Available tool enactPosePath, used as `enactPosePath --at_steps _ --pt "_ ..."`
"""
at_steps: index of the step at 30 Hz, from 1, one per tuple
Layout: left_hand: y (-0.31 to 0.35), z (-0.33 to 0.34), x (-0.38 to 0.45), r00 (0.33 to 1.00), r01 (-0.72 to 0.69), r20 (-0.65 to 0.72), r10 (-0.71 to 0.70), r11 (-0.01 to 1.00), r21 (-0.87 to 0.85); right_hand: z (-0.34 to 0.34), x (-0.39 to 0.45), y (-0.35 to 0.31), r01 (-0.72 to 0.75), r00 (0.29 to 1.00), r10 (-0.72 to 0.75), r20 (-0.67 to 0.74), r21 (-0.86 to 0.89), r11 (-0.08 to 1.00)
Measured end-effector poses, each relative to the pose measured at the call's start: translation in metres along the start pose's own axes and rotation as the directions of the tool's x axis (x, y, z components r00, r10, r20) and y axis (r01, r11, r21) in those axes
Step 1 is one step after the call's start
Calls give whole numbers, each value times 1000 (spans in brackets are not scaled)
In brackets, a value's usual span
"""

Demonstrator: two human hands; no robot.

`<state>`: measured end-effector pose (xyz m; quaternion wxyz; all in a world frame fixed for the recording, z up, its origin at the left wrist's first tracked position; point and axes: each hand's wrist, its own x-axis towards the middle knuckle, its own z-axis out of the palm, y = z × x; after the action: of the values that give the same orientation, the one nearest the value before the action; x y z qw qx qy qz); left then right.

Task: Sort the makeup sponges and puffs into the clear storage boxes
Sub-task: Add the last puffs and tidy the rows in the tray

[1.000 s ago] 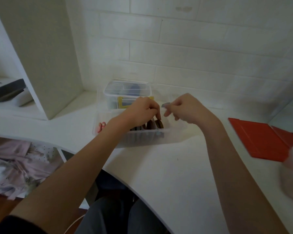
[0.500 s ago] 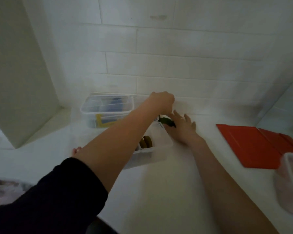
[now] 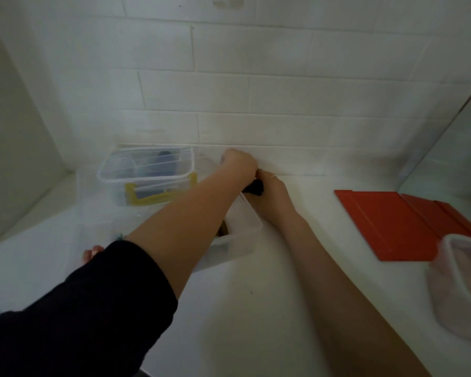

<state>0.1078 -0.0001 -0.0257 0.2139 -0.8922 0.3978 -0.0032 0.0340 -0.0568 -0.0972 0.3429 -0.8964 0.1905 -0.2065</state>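
Closest in, a black sleeve (image 3: 74,317) covers the left upper arm, and the bare forearm reaches forward over the white desk (image 3: 256,322). At the right edge sits a pale pinkish tub (image 3: 462,289), blurred, its contents hard to make out. Just beyond it lies a flat red folder (image 3: 397,224), resting on the desk with a mirror (image 3: 452,148) leaning behind it.

Under the left forearm stands the near box (image 3: 237,238), clear and open at the top; a few brown puffs (image 3: 223,229) show inside it, upright against its right end. A pink sponge (image 3: 91,254) peeks out by the sleeve at the box's left end, mostly hidden by the arm.

Past the box's far right corner the two hands meet. The right hand (image 3: 272,197) lies low beside the box, fingers curled over a small dark puff (image 3: 253,189) that shows between the hands. The left hand (image 3: 239,164) is balled in a fist just above, touching the right; whether it has hold of anything I cannot tell, since its fingers face away.

Farther back on the left, a second clear box (image 3: 147,175) with a lid sits against the white brick wall (image 3: 256,91), with something yellow and something dark blue inside.
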Motion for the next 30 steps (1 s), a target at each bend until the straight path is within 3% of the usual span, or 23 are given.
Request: enactPosePath --at_steps 4,8,11,13,17,21,23,25,27,29,30 --pt "-2 -4 -7 988 -81 -135 69 993 -87 -7 -7 0 19 996 -1 -94 187 982" --pt "-6 -19 -12 967 -155 -247 59 906 -394 -23 -17 -2 -30 967 126 -221 391 920" --pt "-15 -41 -27 936 -196 -343 -86 682 -705 -44 -30 -12 -24 939 238 -248 643 765" --pt "-21 -53 -46 931 -204 -326 -161 512 -834 -60 -38 -25 12 961 187 -202 710 704" --pt "-38 -52 -94 976 -109 -138 -168 171 -979 -70 -52 -61 39 994 39 -104 657 753" --pt "-60 -13 -131 999 -16 -26 47 -195 -981 -49 -58 -91 63 997 -30 -71 517 854" --pt "-70 4 -139 996 -22 -40 86 -199 -980 -36 -59 -103 81 997 -66 -50 455 887" --pt "-76 14 -145 996 -87 -86 -12 -152 -985 -27 -60 -112 95 995 -85 -43 429 898" --pt "-79 22 -149 978 -149 -141 -155 -37 -988 -25 -63 -119 72 997 -63 -35 425 902" --pt "-78 33 -150 948 -178 -192 -253 75 -981 -31 -66 -122 -50 999 43 25 450 892" --pt "-76 39 -149 940 -185 -199 -277 75 -980 -36 -66 -121 -134 991 106 86 479 868"
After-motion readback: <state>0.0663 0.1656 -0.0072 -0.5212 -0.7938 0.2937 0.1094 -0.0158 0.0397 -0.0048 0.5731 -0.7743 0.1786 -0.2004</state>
